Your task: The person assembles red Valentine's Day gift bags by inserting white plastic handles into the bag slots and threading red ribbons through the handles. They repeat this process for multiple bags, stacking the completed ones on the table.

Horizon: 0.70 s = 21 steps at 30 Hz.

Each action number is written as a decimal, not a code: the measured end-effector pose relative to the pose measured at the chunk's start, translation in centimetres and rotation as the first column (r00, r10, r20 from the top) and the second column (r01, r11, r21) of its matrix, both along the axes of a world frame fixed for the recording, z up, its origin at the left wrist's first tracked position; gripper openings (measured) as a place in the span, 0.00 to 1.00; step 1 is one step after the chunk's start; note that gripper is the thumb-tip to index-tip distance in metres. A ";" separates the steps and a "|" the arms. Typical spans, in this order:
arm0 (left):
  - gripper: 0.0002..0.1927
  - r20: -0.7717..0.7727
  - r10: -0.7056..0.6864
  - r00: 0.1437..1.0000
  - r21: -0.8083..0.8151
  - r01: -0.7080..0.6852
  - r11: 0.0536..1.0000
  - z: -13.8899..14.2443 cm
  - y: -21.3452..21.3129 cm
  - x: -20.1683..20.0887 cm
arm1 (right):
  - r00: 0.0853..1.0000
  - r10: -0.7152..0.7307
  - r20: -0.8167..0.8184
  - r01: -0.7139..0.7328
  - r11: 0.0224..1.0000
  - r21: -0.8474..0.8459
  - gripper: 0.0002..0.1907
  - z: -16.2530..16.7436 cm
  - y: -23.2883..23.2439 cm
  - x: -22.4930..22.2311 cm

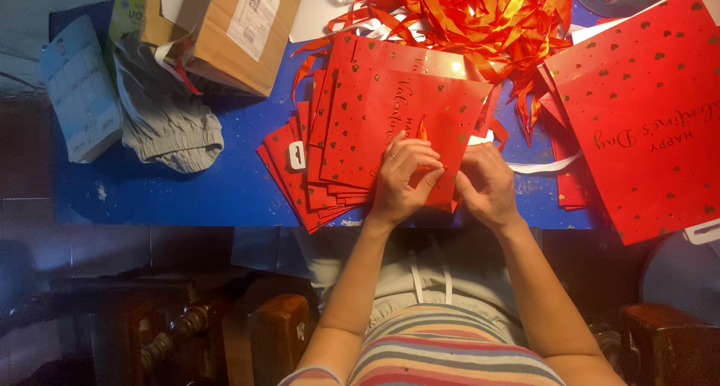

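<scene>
1. Blue paint covers the desk [187, 183], which fills the upper half of the frame, with dark wooden furniture below it.
2. At the middle lies a fanned stack of red paper bags [360, 123] with little gold hearts on them.
3. Left hand [401, 177] rests on the top bag, at the bottom edge of the stack. Its fingers [420, 157] are curled and pinch a thin orange ribbon end [421, 129].
4. Right hand [487, 182] sits just beside it, touching it. Its fingers are bent closed on the same small spot, but what they grip is hidden.
5. A big messy pile of orange ribbons [480, 18] lies at the top middle.
6. More red bags [645, 116] lie at the right, one very large.
7. A brown cardboard box [225, 33] and a grey cloth [161, 116] sit at the upper left.
8. To do this well, I think both hands should hold the ribbon close to the bag and pull gently, so the paper does not tear.
</scene>
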State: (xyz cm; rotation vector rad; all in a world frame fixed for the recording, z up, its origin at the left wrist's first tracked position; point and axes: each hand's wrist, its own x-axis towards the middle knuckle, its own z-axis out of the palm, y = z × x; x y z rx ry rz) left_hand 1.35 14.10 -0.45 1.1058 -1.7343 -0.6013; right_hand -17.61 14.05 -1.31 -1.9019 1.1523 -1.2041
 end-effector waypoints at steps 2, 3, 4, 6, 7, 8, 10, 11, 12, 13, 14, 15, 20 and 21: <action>0.07 -0.004 -0.011 1.000 -0.002 0.011 1.000 -0.1 0.0 0.0 | 0.999 -0.046 0.027 0.045 0.998 0.037 0.10 -0.2 0.0 0.3; 0.07 -0.006 -0.016 1.000 -0.004 0.016 1.000 -0.2 0.0 0.1 | 0.998 -0.043 0.050 0.041 0.998 0.037 0.10 -0.2 0.1 0.3; 0.07 0.003 -0.016 1.000 -0.004 0.016 1.000 -0.3 0.0 0.1 | 0.997 -0.040 0.072 0.037 0.999 0.037 0.10 -0.2 0.1 0.3; 0.08 0.020 -0.017 1.000 -0.001 0.017 1.000 -0.4 -0.1 0.0 | 0.993 -0.026 0.111 0.021 0.999 0.045 0.10 -0.2 0.2 0.3; 0.07 0.019 -0.013 1.000 -0.003 0.013 1.000 -0.5 -0.2 0.0 | 0.992 -0.016 0.128 0.009 0.999 0.051 0.10 -0.2 0.2 0.3; 0.07 0.017 -0.011 1.000 -0.004 0.011 1.000 -0.5 -0.2 0.0 | 0.989 -0.006 0.145 -0.002 0.998 0.058 0.09 -0.2 0.2 0.3; 0.07 0.030 -0.009 1.000 -0.008 0.009 1.000 -0.4 -0.3 -0.1 | 0.994 -0.008 0.113 0.005 1.000 0.027 0.09 -0.2 0.2 0.3; 0.08 0.044 -0.010 0.999 -0.009 0.010 1.000 -0.4 -0.3 0.0 | 0.995 -0.009 0.098 0.007 1.000 0.012 0.09 -0.2 0.1 0.4; 0.09 0.058 -0.010 0.998 -0.011 0.010 1.000 -0.3 -0.2 0.0 | 0.997 -0.010 0.079 0.009 1.000 0.006 0.09 -0.2 0.1 0.3; 0.11 0.070 -0.014 0.997 -0.001 0.014 1.000 -0.2 -0.2 0.0 | 0.998 -0.011 0.060 0.011 1.000 0.000 0.09 -0.2 0.0 0.3; 0.13 0.080 -0.018 0.997 0.009 0.017 1.000 0.0 -0.2 -0.1 | 0.999 -0.013 0.041 0.013 1.000 -0.005 0.10 -0.2 0.1 0.3; 0.15 0.092 -0.023 0.996 0.019 0.021 1.000 0.1 -0.2 -0.1 | 0.999 -0.008 0.042 0.008 1.000 0.001 0.10 -0.2 0.1 0.3; 0.16 0.133 -0.001 0.991 0.033 -0.004 0.999 0.3 -0.3 -0.4 | 0.999 -0.009 0.034 0.010 1.000 -0.009 0.10 -0.1 0.0 0.3; 0.14 0.137 0.010 0.990 0.038 -0.015 0.999 0.3 -0.3 -0.5 | 1.000 -0.020 0.023 0.020 1.000 -0.006 0.10 -0.1 0.0 0.4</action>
